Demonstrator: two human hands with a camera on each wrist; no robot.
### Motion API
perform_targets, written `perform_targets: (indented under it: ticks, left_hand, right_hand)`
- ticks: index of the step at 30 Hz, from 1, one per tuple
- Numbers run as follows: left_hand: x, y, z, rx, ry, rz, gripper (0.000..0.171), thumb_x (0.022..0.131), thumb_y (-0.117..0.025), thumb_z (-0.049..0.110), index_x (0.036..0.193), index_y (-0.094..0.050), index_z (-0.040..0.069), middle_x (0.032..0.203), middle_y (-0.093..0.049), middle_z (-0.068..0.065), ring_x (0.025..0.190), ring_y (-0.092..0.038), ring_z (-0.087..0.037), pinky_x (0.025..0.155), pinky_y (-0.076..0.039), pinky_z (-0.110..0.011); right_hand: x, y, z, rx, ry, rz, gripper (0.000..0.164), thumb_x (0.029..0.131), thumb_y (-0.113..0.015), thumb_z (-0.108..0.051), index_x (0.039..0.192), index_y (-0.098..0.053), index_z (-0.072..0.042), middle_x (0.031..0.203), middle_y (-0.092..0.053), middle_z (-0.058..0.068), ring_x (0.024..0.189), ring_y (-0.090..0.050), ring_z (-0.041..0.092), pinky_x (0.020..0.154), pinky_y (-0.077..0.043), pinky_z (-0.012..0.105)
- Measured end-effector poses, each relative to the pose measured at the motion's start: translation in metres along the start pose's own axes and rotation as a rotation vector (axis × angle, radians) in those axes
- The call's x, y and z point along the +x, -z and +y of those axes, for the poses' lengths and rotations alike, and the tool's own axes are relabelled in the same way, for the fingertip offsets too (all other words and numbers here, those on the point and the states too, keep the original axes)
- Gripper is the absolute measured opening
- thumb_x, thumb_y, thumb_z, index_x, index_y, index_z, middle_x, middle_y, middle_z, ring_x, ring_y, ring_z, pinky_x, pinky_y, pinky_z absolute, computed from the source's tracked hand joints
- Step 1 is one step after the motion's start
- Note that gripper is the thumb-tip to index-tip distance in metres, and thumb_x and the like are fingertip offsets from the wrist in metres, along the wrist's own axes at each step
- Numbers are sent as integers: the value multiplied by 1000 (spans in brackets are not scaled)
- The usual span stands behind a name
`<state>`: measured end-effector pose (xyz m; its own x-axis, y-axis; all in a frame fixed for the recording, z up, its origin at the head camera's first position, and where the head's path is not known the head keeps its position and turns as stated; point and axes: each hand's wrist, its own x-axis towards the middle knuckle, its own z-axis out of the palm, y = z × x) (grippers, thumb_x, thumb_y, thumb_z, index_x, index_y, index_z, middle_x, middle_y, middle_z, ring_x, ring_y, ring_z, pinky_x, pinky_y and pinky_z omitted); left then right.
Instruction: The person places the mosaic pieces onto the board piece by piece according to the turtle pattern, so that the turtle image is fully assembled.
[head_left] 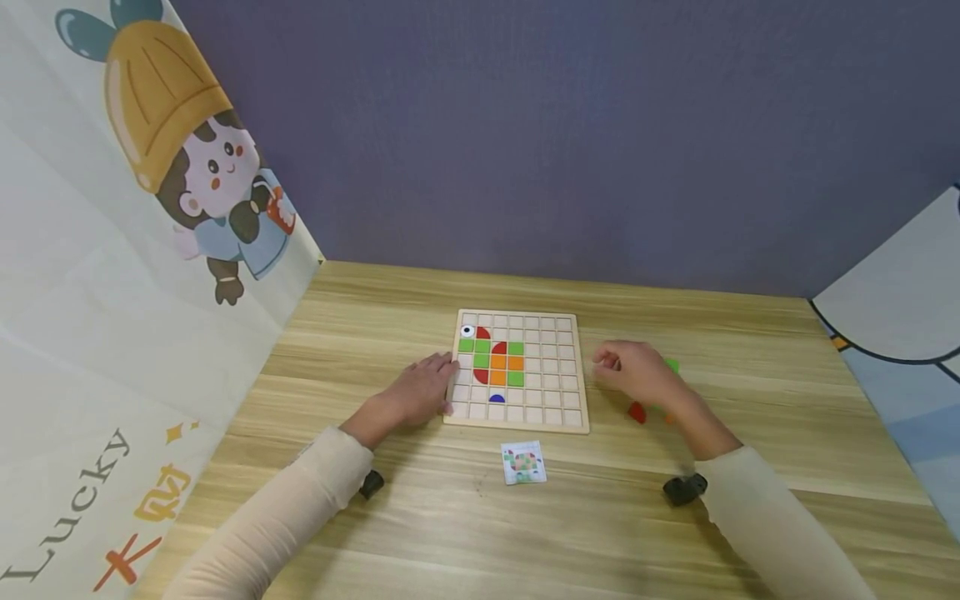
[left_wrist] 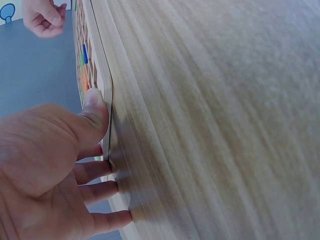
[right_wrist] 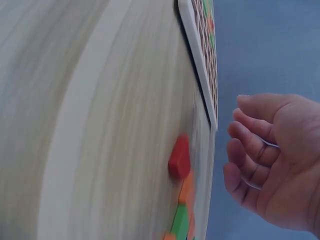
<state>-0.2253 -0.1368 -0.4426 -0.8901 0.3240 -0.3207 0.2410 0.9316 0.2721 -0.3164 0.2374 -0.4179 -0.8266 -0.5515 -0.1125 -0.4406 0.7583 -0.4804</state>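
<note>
A wooden grid board [head_left: 551, 412] carries several coloured tiles, among them an eye tile [head_left: 468, 331], green squares [head_left: 482, 360], orange squares [head_left: 498, 377] and red quarter-rounds [head_left: 481, 377]. Lower on the grid is a blue half-round [head_left: 497, 399]. My left hand [head_left: 422, 390] rests at the board's left edge, fingers extended; in the left wrist view its thumb [left_wrist: 94, 100] touches the rim. Just right of the board, my right hand [head_left: 636, 371] hangs raised over the table. Its fingers [right_wrist: 250, 145] are loosely curled, and no piece shows among them.
Loose pieces lie under and beside the right forearm: a red one [head_left: 637, 412], a green one [head_left: 672, 365] and orange ones [right_wrist: 186, 187]. A small picture card [head_left: 523, 463] lies in front of the board. Behind the wooden table [head_left: 420, 517] stands a dark blue panel [head_left: 525, 150].
</note>
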Motion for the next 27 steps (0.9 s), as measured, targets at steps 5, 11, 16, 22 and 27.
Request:
perform_targets:
  ticks: [5, 11, 16, 22, 27]
  left_hand:
    - [-1, 1, 1, -1, -2, 1, 76, 98, -68, 32, 159, -31, 3, 167, -26, -19, 156, -24, -38, 123, -30, -60]
    - [-2, 1, 0, -6, -3, -4, 76, 98, -67, 33, 158, -32, 2, 167, -26, -20, 156, -24, -39, 123, -30, -60]
    - [-2, 2, -1, -2, -9, -1, 77, 98, -68, 32, 158, -31, 2, 167, -26, -20, 156, -24, -39, 123, -30, -60]
    - [-2, 2, -1, -7, -20, 12, 76, 97, -69, 31, 157, -33, 1, 166, -27, -21, 155, -26, -41, 122, -31, -61]
    - [-2, 2, -1, -4, -18, 8, 76, 98, -68, 32, 158, -32, 1, 167, -27, -21, 155, -26, -40, 122, -31, -61]
  right_hand:
    - [-10, 9, 16, -2, -32, -2, 23, 100, -63, -21, 116, -70, -5, 99, -72, 6, 88, -66, 19, 75, -56, 39]
    - [-19, 13, 36, -15, -66, 10, 23, 100, -64, -21, 116, -70, -6, 99, -73, 6, 90, -67, 21, 79, -57, 42]
    - [-28, 19, 46, -40, -87, 14, 23, 99, -64, -21, 115, -71, -6, 98, -73, 5, 87, -66, 19, 79, -56, 40]
    - [-38, 25, 54, -81, -99, 10, 27, 97, -66, -21, 116, -70, -3, 98, -73, 6, 87, -66, 20, 80, -55, 42]
    - [-42, 26, 59, -91, -100, -6, 28, 96, -69, -25, 113, -70, -3, 94, -72, 3, 87, -64, 19, 79, -54, 41]
